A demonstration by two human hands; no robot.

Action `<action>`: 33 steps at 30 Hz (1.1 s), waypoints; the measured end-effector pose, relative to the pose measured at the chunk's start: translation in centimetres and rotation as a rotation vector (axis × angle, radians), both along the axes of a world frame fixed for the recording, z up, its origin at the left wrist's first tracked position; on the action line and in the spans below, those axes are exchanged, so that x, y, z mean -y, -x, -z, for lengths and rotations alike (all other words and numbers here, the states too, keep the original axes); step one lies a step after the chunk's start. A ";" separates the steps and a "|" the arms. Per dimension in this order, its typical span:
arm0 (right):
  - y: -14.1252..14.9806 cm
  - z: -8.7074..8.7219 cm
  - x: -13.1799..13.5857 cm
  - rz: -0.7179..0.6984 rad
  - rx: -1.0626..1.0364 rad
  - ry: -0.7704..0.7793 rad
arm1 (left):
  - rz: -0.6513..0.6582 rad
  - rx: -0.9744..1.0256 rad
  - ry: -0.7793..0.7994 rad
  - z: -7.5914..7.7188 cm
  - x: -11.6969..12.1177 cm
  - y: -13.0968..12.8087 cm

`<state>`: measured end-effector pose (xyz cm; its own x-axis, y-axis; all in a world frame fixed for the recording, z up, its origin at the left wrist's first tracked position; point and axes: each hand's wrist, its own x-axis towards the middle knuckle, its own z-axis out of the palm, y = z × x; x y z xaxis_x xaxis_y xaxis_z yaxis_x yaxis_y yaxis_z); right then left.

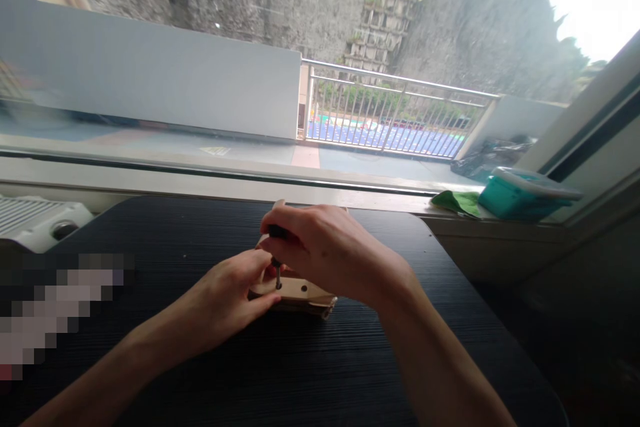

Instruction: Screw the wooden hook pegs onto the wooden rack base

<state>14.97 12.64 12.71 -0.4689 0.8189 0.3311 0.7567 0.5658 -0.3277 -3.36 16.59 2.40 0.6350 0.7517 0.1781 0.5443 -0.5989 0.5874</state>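
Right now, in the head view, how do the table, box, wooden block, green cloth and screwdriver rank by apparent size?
Largest to smallest:
1. Table
2. Box and wooden block: unsure, since the block is partly hidden
3. Green cloth
4. Screwdriver, judging only the part showing

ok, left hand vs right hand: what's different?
- Grip: the right hand is curled around the screwdriver; the left hand holds the wooden piece.
- Pose: the left hand's thumb lies along the wooden piece's near side, while the right hand's fingers wrap the dark handle above it.

Shared: both are bare and over the dark table.
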 end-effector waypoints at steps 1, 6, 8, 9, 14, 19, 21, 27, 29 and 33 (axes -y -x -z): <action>0.0 0.0 -0.1 0.020 -0.003 0.011 | 0.003 0.006 0.000 -0.2 0.0 0.0; 0.0 0.1 -0.3 0.095 -0.018 0.041 | 0.038 0.027 0.011 -0.6 0.2 -0.2; 0.1 0.0 -0.1 0.082 -0.008 -0.007 | 0.022 0.024 0.027 -0.5 0.1 -0.2; 0.1 0.0 0.1 0.065 -0.001 -0.017 | 0.016 0.023 0.043 -0.4 0.1 -0.2; 0.4 -0.7 0.9 -0.032 0.006 0.014 | 0.034 0.048 0.101 0.1 -0.2 0.0; 0.2 -0.6 0.6 -0.061 -0.008 0.012 | 0.022 0.012 0.064 -0.1 0.0 0.0; 0.0 -0.3 0.2 -0.040 -0.019 0.003 | 0.004 0.012 0.038 -0.2 0.0 0.0; -0.2 0.2 -0.2 0.039 0.004 -0.044 | 0.026 0.017 0.032 -0.4 0.0 -0.1; -0.1 0.1 0.0 0.043 0.009 -0.062 | 0.013 0.014 0.019 -0.4 0.0 -0.1; 0.2 -0.6 0.6 -0.027 0.028 -0.014 | 0.007 0.003 0.036 -0.4 0.1 0.0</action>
<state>14.81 12.01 13.34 -0.4999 0.8011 0.3291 0.7500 0.5905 -0.2980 -3.31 16.54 2.75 0.6400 0.7530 0.1529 0.5385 -0.5816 0.6097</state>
